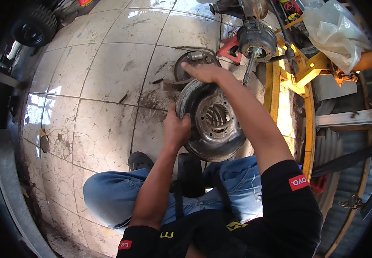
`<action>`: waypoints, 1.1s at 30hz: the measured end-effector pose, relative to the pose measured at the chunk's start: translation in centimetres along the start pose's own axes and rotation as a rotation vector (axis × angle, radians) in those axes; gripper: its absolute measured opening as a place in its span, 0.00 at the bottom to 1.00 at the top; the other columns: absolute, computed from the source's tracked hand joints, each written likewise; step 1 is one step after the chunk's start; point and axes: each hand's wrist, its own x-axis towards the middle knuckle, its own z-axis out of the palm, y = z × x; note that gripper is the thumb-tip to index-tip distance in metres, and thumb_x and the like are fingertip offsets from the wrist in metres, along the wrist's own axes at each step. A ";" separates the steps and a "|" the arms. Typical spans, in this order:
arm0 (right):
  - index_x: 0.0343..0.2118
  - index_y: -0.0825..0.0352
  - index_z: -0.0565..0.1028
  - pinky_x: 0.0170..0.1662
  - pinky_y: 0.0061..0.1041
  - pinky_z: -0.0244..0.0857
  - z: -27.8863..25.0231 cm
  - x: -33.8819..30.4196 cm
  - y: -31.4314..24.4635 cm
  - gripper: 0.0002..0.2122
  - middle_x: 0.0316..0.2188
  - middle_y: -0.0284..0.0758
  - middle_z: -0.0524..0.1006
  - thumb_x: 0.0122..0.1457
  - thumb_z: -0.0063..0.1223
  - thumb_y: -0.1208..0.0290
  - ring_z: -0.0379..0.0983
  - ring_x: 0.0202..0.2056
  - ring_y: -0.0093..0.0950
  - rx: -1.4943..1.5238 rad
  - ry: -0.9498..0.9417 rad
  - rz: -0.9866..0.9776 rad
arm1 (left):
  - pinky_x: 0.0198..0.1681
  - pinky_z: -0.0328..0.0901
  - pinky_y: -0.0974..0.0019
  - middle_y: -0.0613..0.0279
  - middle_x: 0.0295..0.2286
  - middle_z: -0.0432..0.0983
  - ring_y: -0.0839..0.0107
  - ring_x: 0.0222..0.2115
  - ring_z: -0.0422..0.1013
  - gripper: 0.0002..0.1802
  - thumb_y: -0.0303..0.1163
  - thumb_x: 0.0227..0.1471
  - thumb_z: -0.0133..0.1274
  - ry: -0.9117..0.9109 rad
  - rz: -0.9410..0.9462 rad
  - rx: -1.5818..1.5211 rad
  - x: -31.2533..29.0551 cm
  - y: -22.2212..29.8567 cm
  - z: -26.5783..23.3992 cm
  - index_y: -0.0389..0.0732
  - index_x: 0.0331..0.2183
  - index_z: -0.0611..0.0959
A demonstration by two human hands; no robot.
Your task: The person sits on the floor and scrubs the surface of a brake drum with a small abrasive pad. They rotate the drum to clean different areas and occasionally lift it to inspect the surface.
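Observation:
A round dark metal brake drum stands tilted in front of my knees, its pale hub face pierced by a ring of holes. A coiled spring shape shows through the centre opening. My left hand is closed on the drum's left rim, its thumb on the near face. Over the far rim reaches my right hand, fingers stretched to the left; whether its underside touches the drum is hidden. Just beyond that hand, a round brake backing plate with curved shoes lies on the tiles.
An axle hub with a protruding shaft hangs at the far right, by a red jack stand. A yellow metal frame runs along my right. Clear plastic sheeting drapes over it. A knobbly tyre sits far left.

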 end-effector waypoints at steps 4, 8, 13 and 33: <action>0.61 0.58 0.64 0.67 0.36 0.41 1.4 -2.0 -1.7 0.46 0.63 0.43 0.58 0.52 0.15 0.24 0.52 0.65 0.39 0.036 0.140 -0.302 | 0.47 0.66 0.57 0.36 0.39 0.76 0.47 0.42 0.74 0.24 0.27 0.49 0.51 -0.081 -0.032 -0.073 -0.3 1.7 -0.6 0.24 0.47 0.71; 0.62 0.61 0.61 0.67 0.35 0.40 -1.1 0.2 3.7 0.47 0.63 0.43 0.58 0.53 0.13 0.24 0.50 0.65 0.39 0.320 -0.137 -0.001 | 0.46 0.66 0.57 0.38 0.38 0.77 0.48 0.41 0.74 0.22 0.27 0.49 0.51 -0.010 0.003 -0.049 -0.2 1.1 0.7 0.26 0.46 0.73; 0.62 0.59 0.61 0.68 0.36 0.38 1.2 -2.6 -0.9 0.42 0.65 0.37 0.57 0.58 0.08 0.32 0.50 0.66 0.38 -0.035 0.148 -0.233 | 0.49 0.64 0.57 0.36 0.40 0.76 0.47 0.43 0.73 0.25 0.28 0.49 0.51 -0.076 -0.028 -0.010 0.2 0.6 -0.2 0.25 0.48 0.71; 0.58 0.58 0.68 0.65 0.41 0.44 1.6 -2.0 0.2 0.36 0.59 0.42 0.66 0.63 0.09 0.40 0.59 0.61 0.43 0.052 0.319 -0.109 | 0.46 0.65 0.57 0.39 0.38 0.76 0.49 0.41 0.74 0.22 0.27 0.48 0.52 0.009 0.035 -0.031 0.5 -0.8 0.4 0.27 0.45 0.73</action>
